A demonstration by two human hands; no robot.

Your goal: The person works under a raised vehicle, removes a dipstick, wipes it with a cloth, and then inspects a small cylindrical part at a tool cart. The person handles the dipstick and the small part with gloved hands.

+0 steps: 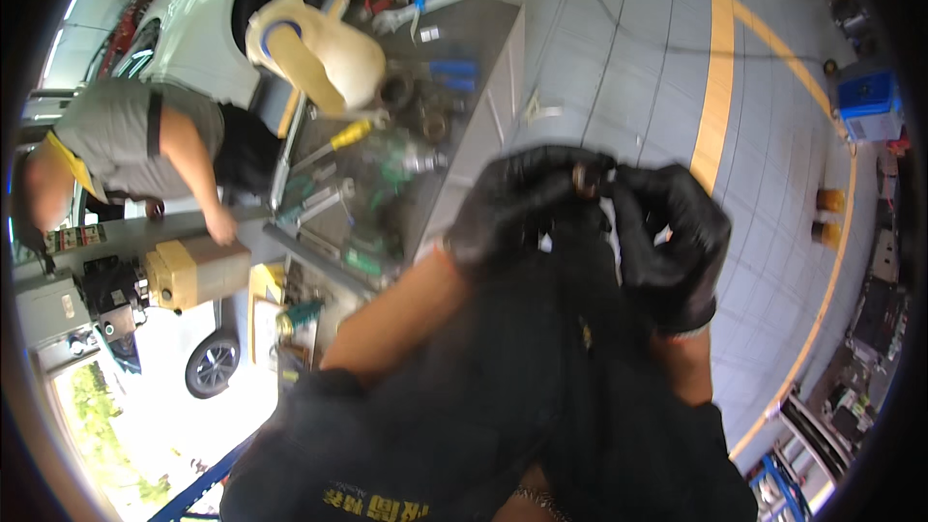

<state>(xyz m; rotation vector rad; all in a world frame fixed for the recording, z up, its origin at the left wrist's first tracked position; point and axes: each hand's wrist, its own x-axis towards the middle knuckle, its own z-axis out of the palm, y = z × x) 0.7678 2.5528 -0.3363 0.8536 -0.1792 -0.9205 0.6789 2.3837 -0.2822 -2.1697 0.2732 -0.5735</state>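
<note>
My left hand [518, 206], in a black glove, is raised in front of my chest and grips a small dark part with a coppery end [586, 180]. From the other side my right hand [667, 232], gloved too, pinches the same part with its fingertips. The part is mostly covered by the fingers, so its kind cannot be told. To the left of my hands stands a metal tool cart [500, 72], its top holding a large wrench [435, 6], a yellow-handled screwdriver [348, 134], several combination wrenches and a cream plastic jug [355, 58].
Across the cart a person in a grey shirt [123, 130] leans over, one hand near a tan box-shaped machine [206, 272]. A white car [203, 7] stands at the upper left. A cable [667, 49] crosses the tiled floor; a blue-and-white box [870, 105] is far right.
</note>
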